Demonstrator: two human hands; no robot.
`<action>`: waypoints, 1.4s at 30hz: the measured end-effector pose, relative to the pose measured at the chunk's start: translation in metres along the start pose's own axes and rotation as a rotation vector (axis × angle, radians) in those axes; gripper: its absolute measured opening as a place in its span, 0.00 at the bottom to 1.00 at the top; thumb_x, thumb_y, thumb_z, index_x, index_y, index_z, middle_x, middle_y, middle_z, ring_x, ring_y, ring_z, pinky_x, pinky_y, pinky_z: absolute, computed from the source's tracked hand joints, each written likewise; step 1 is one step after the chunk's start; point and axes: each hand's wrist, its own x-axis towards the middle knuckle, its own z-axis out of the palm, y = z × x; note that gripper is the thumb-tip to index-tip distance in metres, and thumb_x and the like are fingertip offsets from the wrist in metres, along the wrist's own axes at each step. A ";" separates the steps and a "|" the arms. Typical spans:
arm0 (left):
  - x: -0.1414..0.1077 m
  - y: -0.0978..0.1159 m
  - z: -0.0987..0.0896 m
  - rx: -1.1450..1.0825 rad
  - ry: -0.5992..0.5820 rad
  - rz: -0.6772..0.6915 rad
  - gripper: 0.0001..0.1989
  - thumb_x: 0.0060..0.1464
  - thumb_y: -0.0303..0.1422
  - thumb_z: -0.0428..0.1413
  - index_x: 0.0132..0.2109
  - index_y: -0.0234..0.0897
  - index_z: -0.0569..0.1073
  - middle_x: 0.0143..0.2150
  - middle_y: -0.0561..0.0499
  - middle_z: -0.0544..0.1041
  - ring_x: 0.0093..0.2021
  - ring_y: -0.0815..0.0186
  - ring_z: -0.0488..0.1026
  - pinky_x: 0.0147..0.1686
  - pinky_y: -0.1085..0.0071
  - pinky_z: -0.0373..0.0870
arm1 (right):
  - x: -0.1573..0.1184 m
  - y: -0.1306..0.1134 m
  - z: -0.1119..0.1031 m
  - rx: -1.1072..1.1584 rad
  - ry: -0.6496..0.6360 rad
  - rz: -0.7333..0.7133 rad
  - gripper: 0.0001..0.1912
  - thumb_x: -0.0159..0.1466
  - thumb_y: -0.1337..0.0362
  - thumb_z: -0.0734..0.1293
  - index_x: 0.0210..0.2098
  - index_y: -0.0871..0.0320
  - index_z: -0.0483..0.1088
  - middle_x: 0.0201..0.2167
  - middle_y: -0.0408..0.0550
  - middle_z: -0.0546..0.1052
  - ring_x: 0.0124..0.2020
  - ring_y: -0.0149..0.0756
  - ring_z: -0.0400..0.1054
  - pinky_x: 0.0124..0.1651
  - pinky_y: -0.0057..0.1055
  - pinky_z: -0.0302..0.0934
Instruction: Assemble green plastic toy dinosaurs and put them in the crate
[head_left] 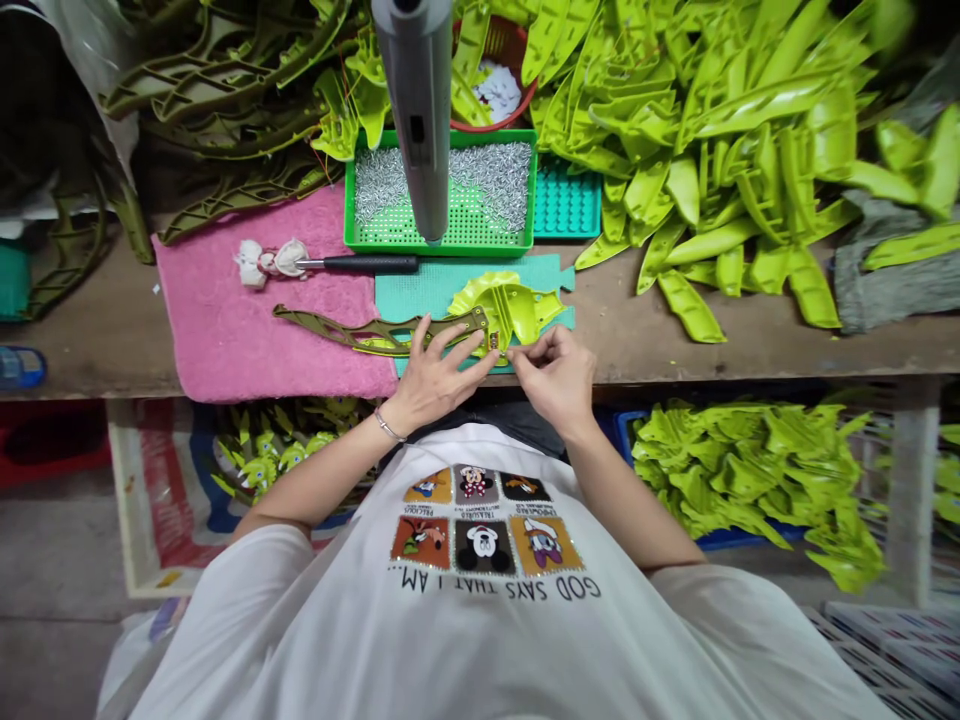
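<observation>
A lime-green plastic shell part [517, 312] with a frilled edge lies hollow side up on a teal foam mat [405, 285]. Attached or laid against it, a dark olive curved plastic piece [337, 325] stretches left over the pink cloth. My left hand [442, 375] rests across the joint of the two pieces with fingers spread, steadying them. At the near edge of the green shell, my right hand [555, 375] is closed in a pinch of thumb and forefinger; whatever it holds is too small to tell. A small component [493, 341] sits in the shell between the hands.
A green basket of small screws [487, 185] stands beyond the mat, under a hanging grey tool [420, 120]. A black-handled tool [367, 264] lies on the pink cloth [225, 350]. Lime-green parts [720, 130] heap up at right, olive pieces [232, 70] at left.
</observation>
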 end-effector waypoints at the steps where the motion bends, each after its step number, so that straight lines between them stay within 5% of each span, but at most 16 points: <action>1: 0.000 0.000 0.000 0.014 0.023 0.007 0.20 0.62 0.35 0.57 0.61 0.52 0.71 0.60 0.49 0.75 0.64 0.55 0.65 0.70 0.39 0.47 | 0.000 0.000 0.000 0.005 -0.003 0.000 0.13 0.53 0.61 0.69 0.25 0.52 0.58 0.23 0.42 0.78 0.30 0.41 0.78 0.33 0.33 0.66; 4: 0.002 0.000 0.001 0.031 0.058 0.009 0.17 0.63 0.35 0.56 0.58 0.52 0.73 0.58 0.49 0.76 0.62 0.55 0.67 0.69 0.39 0.50 | -0.001 -0.001 0.000 -0.008 -0.004 -0.007 0.13 0.54 0.62 0.69 0.24 0.52 0.57 0.23 0.42 0.79 0.30 0.40 0.78 0.33 0.33 0.66; 13: 0.007 0.004 -0.002 -0.106 -0.079 -0.126 0.15 0.64 0.36 0.56 0.56 0.55 0.75 0.59 0.49 0.76 0.63 0.55 0.66 0.70 0.37 0.42 | -0.002 0.003 0.001 -0.016 -0.008 -0.028 0.14 0.56 0.62 0.68 0.24 0.52 0.56 0.24 0.41 0.79 0.33 0.41 0.79 0.36 0.34 0.67; 21: 0.001 0.006 0.000 -0.068 -0.064 -0.099 0.17 0.65 0.34 0.54 0.59 0.53 0.73 0.61 0.49 0.76 0.66 0.55 0.65 0.70 0.37 0.43 | -0.003 0.006 0.003 0.033 -0.008 -0.037 0.15 0.56 0.62 0.69 0.24 0.51 0.56 0.25 0.42 0.79 0.34 0.42 0.79 0.34 0.34 0.67; 34: -0.003 0.017 0.003 0.028 -0.069 -0.115 0.23 0.67 0.36 0.49 0.66 0.35 0.66 0.64 0.37 0.72 0.69 0.50 0.62 0.70 0.38 0.44 | -0.003 -0.003 0.001 -0.002 0.012 -0.043 0.15 0.55 0.63 0.69 0.22 0.52 0.56 0.22 0.41 0.78 0.33 0.42 0.79 0.34 0.33 0.66; 42: -0.001 0.014 0.001 -0.038 -0.034 -0.131 0.23 0.66 0.33 0.51 0.66 0.37 0.67 0.60 0.38 0.75 0.67 0.52 0.66 0.70 0.38 0.43 | -0.003 -0.002 0.000 -0.024 0.013 -0.060 0.15 0.55 0.63 0.69 0.22 0.52 0.56 0.23 0.42 0.78 0.33 0.42 0.79 0.34 0.33 0.66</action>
